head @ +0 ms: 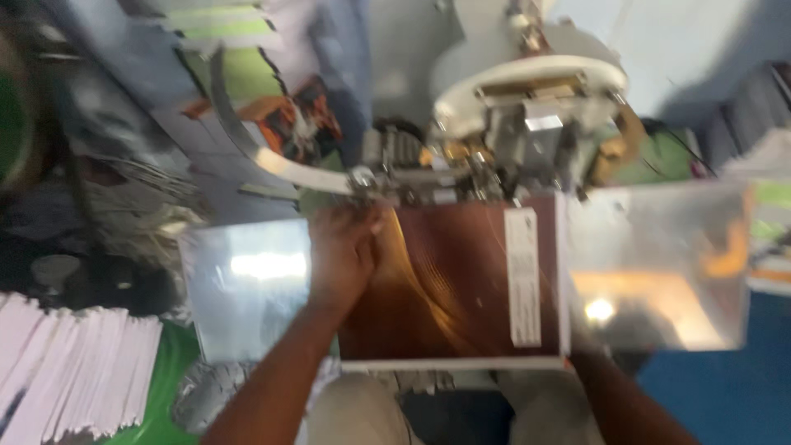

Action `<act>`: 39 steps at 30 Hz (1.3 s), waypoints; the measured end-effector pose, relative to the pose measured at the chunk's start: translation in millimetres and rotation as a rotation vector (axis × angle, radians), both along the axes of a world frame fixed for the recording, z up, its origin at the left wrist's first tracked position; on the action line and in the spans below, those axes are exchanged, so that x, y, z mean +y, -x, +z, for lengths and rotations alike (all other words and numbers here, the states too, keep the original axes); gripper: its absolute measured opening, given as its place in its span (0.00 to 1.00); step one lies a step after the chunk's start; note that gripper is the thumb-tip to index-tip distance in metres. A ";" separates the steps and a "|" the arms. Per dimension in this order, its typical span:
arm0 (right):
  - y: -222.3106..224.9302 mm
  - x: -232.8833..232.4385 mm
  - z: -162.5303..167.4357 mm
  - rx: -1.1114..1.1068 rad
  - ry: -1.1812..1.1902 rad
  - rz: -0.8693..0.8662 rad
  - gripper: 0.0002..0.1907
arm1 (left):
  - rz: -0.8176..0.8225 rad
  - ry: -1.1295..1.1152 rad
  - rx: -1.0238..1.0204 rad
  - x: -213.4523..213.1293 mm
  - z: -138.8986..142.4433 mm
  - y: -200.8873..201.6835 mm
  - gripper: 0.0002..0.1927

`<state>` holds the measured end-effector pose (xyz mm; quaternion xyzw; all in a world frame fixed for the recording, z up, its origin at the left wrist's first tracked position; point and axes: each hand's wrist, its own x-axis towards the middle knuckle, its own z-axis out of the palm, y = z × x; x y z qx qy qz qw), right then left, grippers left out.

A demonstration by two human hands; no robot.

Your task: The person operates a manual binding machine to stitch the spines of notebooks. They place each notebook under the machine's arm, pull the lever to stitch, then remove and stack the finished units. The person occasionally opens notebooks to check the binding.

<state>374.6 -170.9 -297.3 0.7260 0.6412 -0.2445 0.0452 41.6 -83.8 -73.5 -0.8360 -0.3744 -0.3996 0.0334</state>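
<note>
Left hand (342, 247) lies flat on the brown booklet (449, 276), fingers extended, gripping nothing, fingertips just below the stitching head (412, 177): pinch risk. Right hand hidden; grip undeterminable.

— What lay under the machine head?
— A flat brown glossy-covered booklet (449, 280) with a white vertical label strip near its right edge, lying level on the shiny metal plate (247, 288).
— And its top edge?
— Tucked against the metal stitching head (428, 177), top left corner under the left hand (342, 251).
</note>
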 end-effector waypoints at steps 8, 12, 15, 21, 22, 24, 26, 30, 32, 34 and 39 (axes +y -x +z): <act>-93.9 -116.7 38.5 0.017 -0.072 -0.269 0.15 | -0.062 -0.133 -0.085 8.7 -0.4 -3.2 0.14; -118.8 -162.2 58.6 -0.031 -0.228 -0.410 0.16 | -0.065 -0.153 -0.055 12.9 -1.0 -1.9 0.16; -116.9 -195.8 63.2 0.437 -0.425 -0.684 0.17 | -0.068 -0.163 -0.024 13.8 0.0 0.8 0.19; -81.0 -229.7 71.4 0.564 -0.473 -0.893 0.16 | -0.057 -0.252 0.034 14.4 6.1 1.1 0.18; -77.2 -231.6 74.4 0.590 -0.527 -0.884 0.16 | -0.063 -0.233 0.031 15.1 6.6 0.8 0.18; -68.4 -238.2 81.8 0.635 -0.633 -0.871 0.16 | -0.081 -0.193 0.023 16.6 6.9 1.3 0.16; -66.0 -242.3 93.8 0.616 -0.691 -0.867 0.14 | -0.061 -0.115 0.047 19.7 7.0 1.7 0.16; -49.9 -247.2 117.5 0.677 -0.829 -0.853 0.15 | -0.078 -0.206 0.051 24.6 5.5 4.1 0.17; -40.7 -247.2 129.1 0.688 -0.906 -0.791 0.15 | -0.026 -0.158 0.089 27.0 5.8 5.0 0.13; -33.3 -248.0 139.3 0.717 -0.941 -0.770 0.15 | -0.014 -0.159 0.112 29.2 6.2 5.6 0.12; -20.6 -253.9 157.1 0.849 -0.941 -0.798 0.16 | -0.052 -0.021 0.114 34.5 6.4 8.9 0.14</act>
